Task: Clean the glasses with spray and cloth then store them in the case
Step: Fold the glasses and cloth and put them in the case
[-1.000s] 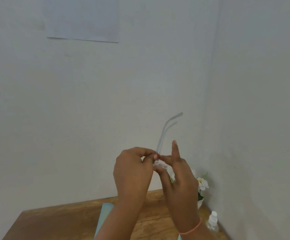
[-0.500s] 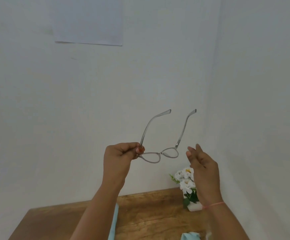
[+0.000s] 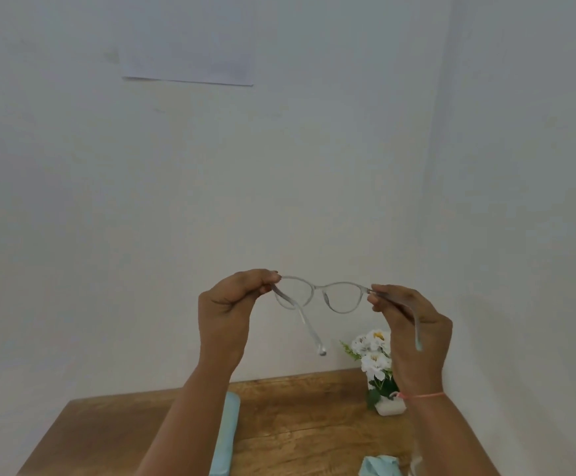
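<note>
White wall [image 3: 73, 201], paper sheet [image 3: 190, 46], print unreadable. Glasses [image 3: 316, 287] pinched at 2 hinges by left hand [image 3: 231, 304] and right hand [image 3: 413, 324].

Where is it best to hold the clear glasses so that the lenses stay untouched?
By the two outer corners, at the hinges, coming from each side. The glasses are open, temples pointing down toward the person, so the corners stick out freely. The left hand and right hand pinch there now, clear of the lenses.
</note>
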